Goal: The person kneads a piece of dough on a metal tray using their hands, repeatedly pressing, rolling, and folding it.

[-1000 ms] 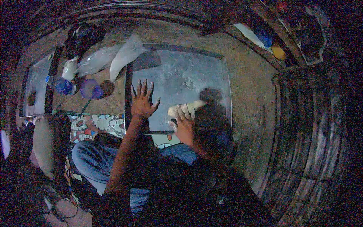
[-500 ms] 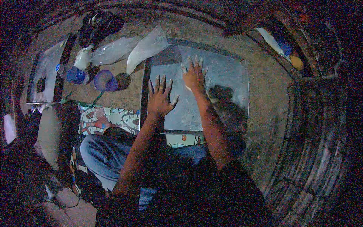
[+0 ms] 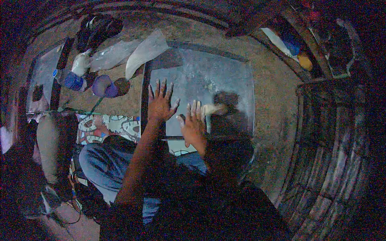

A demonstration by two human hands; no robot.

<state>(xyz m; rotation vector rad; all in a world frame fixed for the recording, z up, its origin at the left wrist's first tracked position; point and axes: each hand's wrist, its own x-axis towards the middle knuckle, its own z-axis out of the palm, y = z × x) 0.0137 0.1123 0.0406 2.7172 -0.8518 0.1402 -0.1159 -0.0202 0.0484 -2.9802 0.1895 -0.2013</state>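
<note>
A low, framed grey board (image 3: pixel 193 66) lies before me, with pale powdery smears on it. My left hand (image 3: pixel 160 107) is at its left side, fingers spread and dusted white, nothing in it. Near the board's front edge, my right hand (image 3: pixel 194 127) is flat with whitened fingers stretched out. A pale, elongated piece (image 3: pixel 215 109), soft-looking like dough, shows just right of its fingers; whether the hand touches it is unclear. Small pale crumbs (image 3: pixel 210 84) lie farther up the board.
Beyond the left edge are a clear plastic bag (image 3: pixel 146 50), a purple cup (image 3: pixel 100 85), a blue container (image 3: pixel 73 81) and a black bag (image 3: pixel 96 30). Another framed board (image 3: pixel 44 80) lies far left beside a person's leg (image 3: pixel 56 144). Slatted wood (image 3: pixel 333 160) stands right.
My right hand has drawn back toward me from the board's far part to its near edge. The pale piece now shows beside its fingers. My left hand stays spread at the board's left.
</note>
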